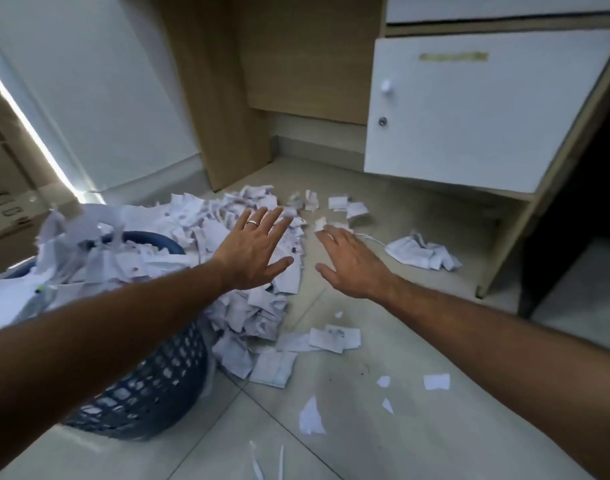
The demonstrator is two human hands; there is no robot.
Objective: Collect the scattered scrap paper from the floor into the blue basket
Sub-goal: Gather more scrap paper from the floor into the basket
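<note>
The blue mesh basket (pixel 151 386) stands at the lower left, heaped with white scrap paper (pixel 99 258) above its rim. A big pile of torn paper (pixel 248 317) lies on the floor beside it, running back toward the desk. My left hand (pixel 253 247), a ring on one finger, is stretched flat with spread fingers over the pile and holds nothing. My right hand (pixel 352 263) reaches forward to its right, fingers extended, above the floor near small scraps (pixel 348 206). A crumpled wad (pixel 421 252) lies further right. Loose pieces (pixel 334 337) dot the tiles nearer me.
A wooden desk with a white cabinet door (pixel 483 105) overhangs the floor at the right; its side panel (pixel 514 244) reaches the tiles. A wooden leg panel (pixel 220 98) stands behind the pile. Cardboard boxes (pixel 9 188) sit at far left.
</note>
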